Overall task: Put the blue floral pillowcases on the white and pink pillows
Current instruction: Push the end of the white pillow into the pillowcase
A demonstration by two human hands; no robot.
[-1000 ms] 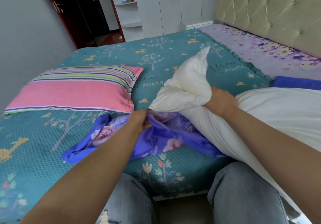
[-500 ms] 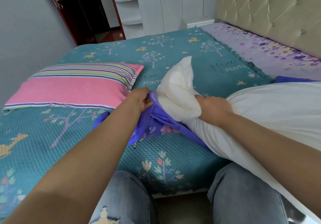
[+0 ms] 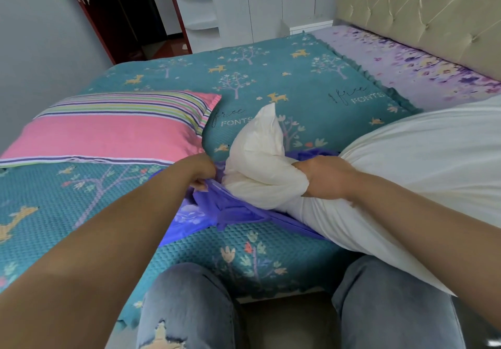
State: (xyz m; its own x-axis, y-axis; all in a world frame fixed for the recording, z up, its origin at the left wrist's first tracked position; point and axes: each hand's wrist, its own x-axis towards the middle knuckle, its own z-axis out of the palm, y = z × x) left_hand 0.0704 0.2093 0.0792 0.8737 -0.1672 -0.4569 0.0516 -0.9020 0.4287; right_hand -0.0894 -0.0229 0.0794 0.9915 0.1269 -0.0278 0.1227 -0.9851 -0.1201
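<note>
Fingers of left hand hidden in pillowcase edge, right hand around bunched white pillow end.

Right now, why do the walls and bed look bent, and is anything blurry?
Head view: the wide lens bows the bed and headboard outward; soft, even daylight, no glare; the near forearms and the blue floral pillowcase look smeared, while the pink pillow and white pillow stay fairly crisp.
</note>
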